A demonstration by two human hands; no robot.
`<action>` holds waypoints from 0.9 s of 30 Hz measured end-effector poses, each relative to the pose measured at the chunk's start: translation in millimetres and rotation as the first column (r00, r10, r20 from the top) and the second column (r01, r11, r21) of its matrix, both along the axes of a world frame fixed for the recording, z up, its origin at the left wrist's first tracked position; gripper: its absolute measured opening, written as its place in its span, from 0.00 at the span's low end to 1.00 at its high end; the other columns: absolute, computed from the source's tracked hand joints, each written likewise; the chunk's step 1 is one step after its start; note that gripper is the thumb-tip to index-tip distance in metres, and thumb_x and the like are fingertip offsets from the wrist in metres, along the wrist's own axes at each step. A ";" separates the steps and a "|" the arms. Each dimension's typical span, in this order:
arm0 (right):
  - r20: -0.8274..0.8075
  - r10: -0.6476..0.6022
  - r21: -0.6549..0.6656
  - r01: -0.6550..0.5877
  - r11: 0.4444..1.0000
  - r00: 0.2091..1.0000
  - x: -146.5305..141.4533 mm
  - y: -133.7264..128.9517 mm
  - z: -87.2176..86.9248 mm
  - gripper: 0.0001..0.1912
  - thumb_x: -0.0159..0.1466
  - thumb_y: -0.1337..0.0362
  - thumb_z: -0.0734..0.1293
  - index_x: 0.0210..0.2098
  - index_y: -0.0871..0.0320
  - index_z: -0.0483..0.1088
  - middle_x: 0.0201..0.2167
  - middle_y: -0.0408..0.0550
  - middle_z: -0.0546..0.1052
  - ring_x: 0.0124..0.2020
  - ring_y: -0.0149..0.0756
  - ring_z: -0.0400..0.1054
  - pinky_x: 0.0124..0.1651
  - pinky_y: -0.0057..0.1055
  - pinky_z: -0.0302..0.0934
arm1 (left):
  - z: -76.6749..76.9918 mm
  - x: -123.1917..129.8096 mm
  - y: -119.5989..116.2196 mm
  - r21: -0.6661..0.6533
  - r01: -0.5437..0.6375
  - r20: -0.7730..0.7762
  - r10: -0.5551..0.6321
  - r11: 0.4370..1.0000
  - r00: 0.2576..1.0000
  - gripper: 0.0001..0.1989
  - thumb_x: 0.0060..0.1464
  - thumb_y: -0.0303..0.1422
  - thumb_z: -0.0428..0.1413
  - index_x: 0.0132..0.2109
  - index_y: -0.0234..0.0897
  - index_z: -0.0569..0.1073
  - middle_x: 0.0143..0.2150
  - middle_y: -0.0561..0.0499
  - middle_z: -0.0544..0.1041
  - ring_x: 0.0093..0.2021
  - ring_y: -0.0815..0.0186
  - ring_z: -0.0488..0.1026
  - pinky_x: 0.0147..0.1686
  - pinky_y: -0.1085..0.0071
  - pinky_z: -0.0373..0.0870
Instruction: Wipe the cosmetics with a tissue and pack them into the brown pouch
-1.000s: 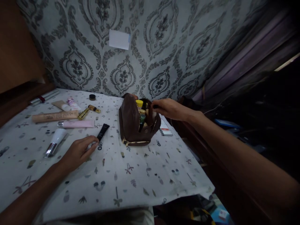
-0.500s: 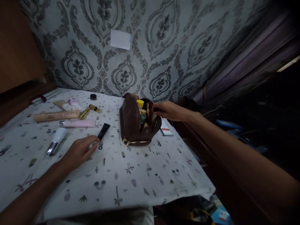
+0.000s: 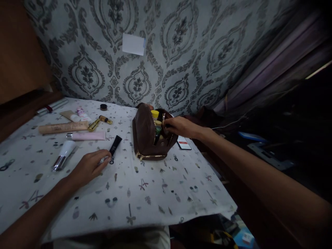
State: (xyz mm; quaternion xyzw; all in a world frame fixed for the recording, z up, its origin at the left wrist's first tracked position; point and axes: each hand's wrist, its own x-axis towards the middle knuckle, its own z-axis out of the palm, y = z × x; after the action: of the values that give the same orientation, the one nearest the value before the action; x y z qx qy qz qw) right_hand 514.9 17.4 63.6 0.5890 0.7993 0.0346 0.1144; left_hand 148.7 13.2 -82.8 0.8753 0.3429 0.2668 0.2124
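Observation:
On the patterned cloth, my left hand (image 3: pixel 92 162) has its fingers curled at the lower end of a small black squeeze tube (image 3: pixel 115 144), which lies slanted. Its cap end is partly covered by the fingers. A brown makeup bag (image 3: pixel 145 138) stands unzipped in the middle. My right hand (image 3: pixel 183 127) reaches into its opening from the right, fingers closed; what they pinch is hidden. Inside the bag show a yellow cap (image 3: pixel 155 113), a green item (image 3: pixel 158 130) and a slim gold-tipped item (image 3: pixel 163 119) right beside the fingertips.
Left on the cloth lie a pink tube (image 3: pixel 88 136), a long beige tube (image 3: pixel 63 127), a white tube with silver cap (image 3: pixel 63 154), gold tubes (image 3: pixel 93 125) and a small dark jar (image 3: pixel 103 107). A phone (image 3: pixel 184 143) lies right of the bag, near the table's edge.
My right hand has moved slightly left and deeper into the bag's opening, uncovering more of the phone. My left hand and the black tube are almost unchanged.

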 end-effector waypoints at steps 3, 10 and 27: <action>0.027 -0.026 0.006 0.026 1.000 0.999 -2.3 -2.5 1.2 0.11 0.67 0.65 0.61 0.45 0.58 0.73 0.39 0.52 0.79 0.41 0.40 0.73 0.37 0.29 0.55 | -0.3 0.0 -0.1 0.002 0.001 -0.002 -0.001 1.000 1.000 0.17 0.66 0.42 0.44 0.41 0.39 0.72 0.36 0.50 0.79 0.33 0.64 0.77 0.36 0.70 0.69; 0.075 -0.069 0.025 0.067 0.997 0.995 -5.5 -10.7 6.5 0.13 0.67 0.64 0.63 0.49 0.56 0.72 0.43 0.52 0.80 0.45 0.43 0.74 0.37 0.31 0.56 | -4.8 0.1 0.8 0.002 0.003 0.005 -0.003 1.000 1.000 0.17 0.67 0.43 0.44 0.41 0.39 0.72 0.37 0.50 0.79 0.35 0.64 0.77 0.38 0.70 0.69; 0.238 -0.135 0.072 0.121 0.990 0.962 -11.1 -8.7 -4.1 0.14 0.70 0.65 0.57 0.50 0.57 0.68 0.40 0.60 0.80 0.41 0.49 0.75 0.32 0.34 0.52 | -9.5 -0.9 3.2 0.021 0.002 -0.010 -0.001 1.000 1.000 0.17 0.67 0.43 0.44 0.42 0.40 0.73 0.39 0.50 0.80 0.37 0.63 0.77 0.39 0.70 0.70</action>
State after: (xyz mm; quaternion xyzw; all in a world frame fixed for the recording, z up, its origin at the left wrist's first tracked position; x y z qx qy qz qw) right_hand 503.8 8.7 59.5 0.6338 0.7383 0.1211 0.1962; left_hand 147.8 16.4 -92.3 0.8791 0.3406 0.2657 0.2016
